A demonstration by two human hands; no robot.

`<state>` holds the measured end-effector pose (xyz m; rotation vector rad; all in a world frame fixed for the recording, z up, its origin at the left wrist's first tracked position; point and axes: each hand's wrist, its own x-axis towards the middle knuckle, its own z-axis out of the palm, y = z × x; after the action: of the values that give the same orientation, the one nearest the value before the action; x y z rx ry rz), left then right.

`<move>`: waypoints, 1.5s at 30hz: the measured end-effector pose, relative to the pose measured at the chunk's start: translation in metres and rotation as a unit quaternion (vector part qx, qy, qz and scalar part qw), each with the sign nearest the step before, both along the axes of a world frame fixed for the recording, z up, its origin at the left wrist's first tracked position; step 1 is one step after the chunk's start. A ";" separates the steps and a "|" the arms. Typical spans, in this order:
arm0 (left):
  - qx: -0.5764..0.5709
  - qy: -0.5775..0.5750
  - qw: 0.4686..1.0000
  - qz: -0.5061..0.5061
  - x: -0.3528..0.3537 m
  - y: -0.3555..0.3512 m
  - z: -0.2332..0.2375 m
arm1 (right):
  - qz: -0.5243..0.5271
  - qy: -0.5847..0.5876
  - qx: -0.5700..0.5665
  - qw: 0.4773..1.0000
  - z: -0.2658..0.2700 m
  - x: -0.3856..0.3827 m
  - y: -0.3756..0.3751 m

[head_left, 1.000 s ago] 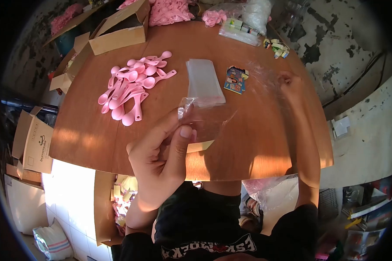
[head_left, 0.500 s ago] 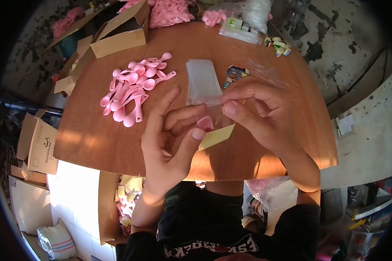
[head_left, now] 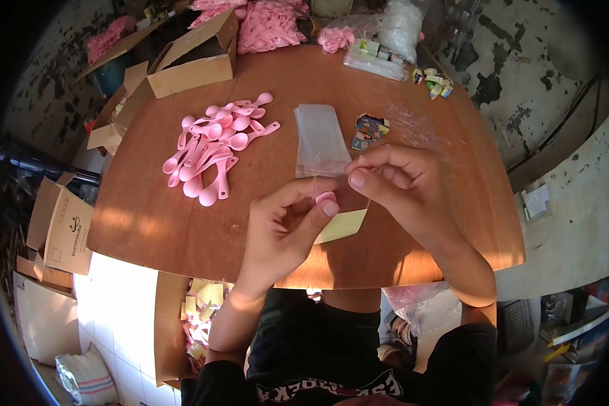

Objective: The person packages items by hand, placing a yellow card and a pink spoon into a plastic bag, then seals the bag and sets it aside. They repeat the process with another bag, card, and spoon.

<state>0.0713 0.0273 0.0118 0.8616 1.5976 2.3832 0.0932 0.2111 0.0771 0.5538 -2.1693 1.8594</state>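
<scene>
Between my hands hangs a small clear plastic bag [head_left: 348,199] with a pale yellow card [head_left: 343,225] at its bottom and a pink piece [head_left: 325,197] in or behind it. My left hand [head_left: 284,227] pinches the bag's left side at the pink piece, thumb in front. My right hand [head_left: 402,183] pinches the bag's upper right edge between thumb and forefinger. Just beyond lies a stack of clear bags [head_left: 320,139], with printed cards [head_left: 370,131] to its right. A pile of pink spoons [head_left: 213,145] lies to the left on the wooden table [head_left: 149,230].
An open cardboard box [head_left: 193,71] stands at the table's back left. Bags of pink items [head_left: 271,27] and clear plastic packs [head_left: 375,64] line the back edge, with small folded cards [head_left: 434,84] at the back right. Below the table's front edge, a box holds yellow cards [head_left: 206,298].
My left hand has moved right, its fingers closing on the bag by the pink piece. My right hand keeps its pinch. The view has shifted slightly.
</scene>
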 end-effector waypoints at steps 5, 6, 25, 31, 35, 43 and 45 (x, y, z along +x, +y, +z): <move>0.019 -0.037 0.999 0.029 0.005 0.000 0.000 | -0.026 -0.079 -0.071 0.994 -0.005 0.016 -0.006; 0.030 -0.033 0.998 0.032 0.004 -0.001 -0.002 | -0.026 -0.081 -0.074 0.994 -0.008 0.021 -0.005; 0.012 -0.116 0.993 0.002 0.005 0.001 -0.028 | -0.127 -0.084 -0.153 0.976 -0.070 0.032 -0.010; 0.049 -0.121 0.991 -0.043 0.001 -0.001 -0.030 | -0.078 -0.084 -0.199 0.973 -0.078 0.032 -0.003; 0.083 -0.146 0.983 -0.076 0.002 -0.003 -0.030 | -0.080 -0.075 -0.182 0.977 -0.079 0.033 0.004; 0.127 -0.145 0.975 -0.114 0.000 -0.006 -0.032 | -0.022 -0.099 -0.194 0.976 -0.076 0.032 0.010; 0.120 -0.142 0.976 -0.112 -0.002 -0.009 -0.034 | -0.015 -0.068 -0.168 0.983 -0.078 0.030 0.011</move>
<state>0.0696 0.0182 -0.0221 0.6578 1.0639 2.4330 0.1236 0.2223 -0.0010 0.3310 -1.8646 2.2384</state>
